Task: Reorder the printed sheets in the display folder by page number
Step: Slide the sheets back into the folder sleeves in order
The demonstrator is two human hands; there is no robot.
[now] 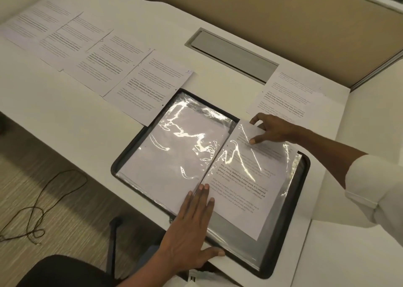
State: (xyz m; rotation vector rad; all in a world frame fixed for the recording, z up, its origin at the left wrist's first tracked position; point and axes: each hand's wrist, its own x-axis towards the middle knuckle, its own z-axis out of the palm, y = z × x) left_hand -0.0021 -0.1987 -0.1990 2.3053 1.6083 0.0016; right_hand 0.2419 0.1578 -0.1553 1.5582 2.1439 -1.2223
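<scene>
A black display folder lies open on the white desk, its clear sleeves shining. The left sleeve page shows a blank white side. A printed sheet sits partly inside the right sleeve, its top sticking out. My right hand pinches that sheet's top edge between thumb and fingers. My left hand lies flat with straight fingers on the folder's spine near the front edge. Several loose printed sheets lie in an overlapping row at the back left, and one more sheet lies at the back right.
A grey cable hatch is set into the desk behind the folder. A beige partition borders the desk at the back. On the carpet at the left lies a dark cable; a black chair seat is below the desk edge.
</scene>
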